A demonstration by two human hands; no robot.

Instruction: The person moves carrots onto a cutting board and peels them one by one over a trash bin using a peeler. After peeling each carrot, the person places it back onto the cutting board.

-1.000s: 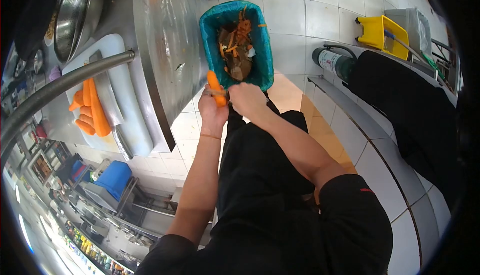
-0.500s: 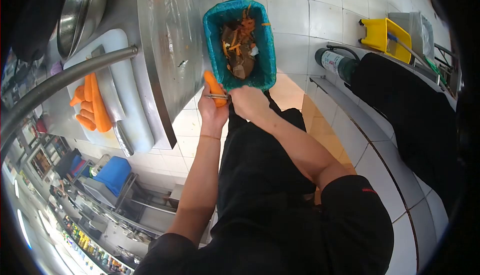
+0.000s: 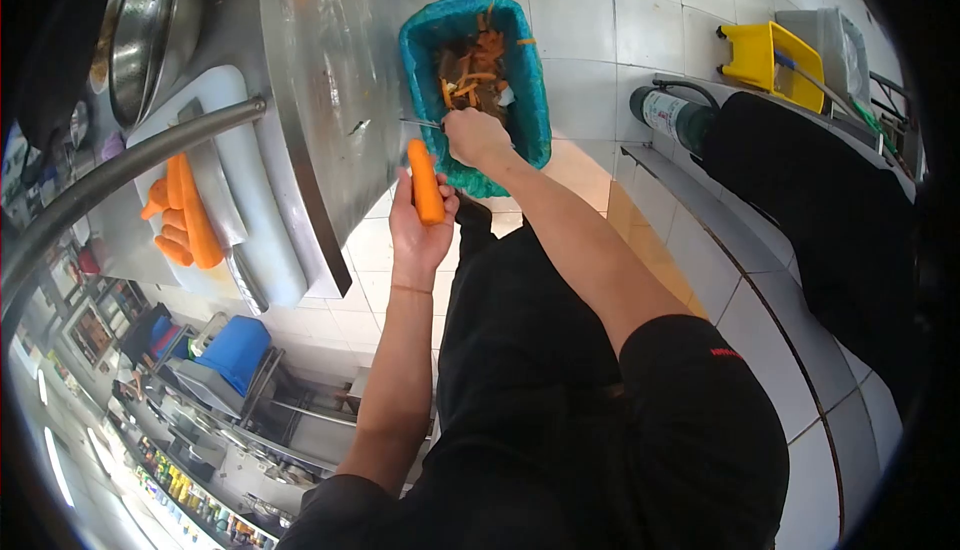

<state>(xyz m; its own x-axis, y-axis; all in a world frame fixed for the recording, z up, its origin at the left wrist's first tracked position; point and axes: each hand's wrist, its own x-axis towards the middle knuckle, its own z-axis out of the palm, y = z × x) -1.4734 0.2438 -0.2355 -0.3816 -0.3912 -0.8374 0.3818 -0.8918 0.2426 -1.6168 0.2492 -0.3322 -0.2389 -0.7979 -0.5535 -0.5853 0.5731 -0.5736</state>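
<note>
A bright orange carrot (image 3: 426, 185) lies in my left hand (image 3: 420, 235), with the fingers curled round its lower part. My right hand (image 3: 477, 137) is closed on a peeler (image 3: 422, 124), whose thin metal end juts out to the left, just beyond the carrot's tip and apart from it. Below both hands stands a bin with a teal liner (image 3: 538, 100). Orange peelings (image 3: 487, 55) and brown scraps lie inside it, partly hidden by my right hand.
On the metal counter at left, a white cutting board (image 3: 262, 205) bears a large knife (image 3: 215, 185) and several carrots (image 3: 196, 215). A metal rail (image 3: 150, 155) crosses above it. Metal bowls (image 3: 155, 40) stand behind. A green cylinder (image 3: 672, 118) and yellow bucket (image 3: 770, 58) are at right.
My right hand has moved forward along the carrot and past its tip, over the bin, taking the peeler off the carrot. My left hand still holds the carrot, nearly in place.
</note>
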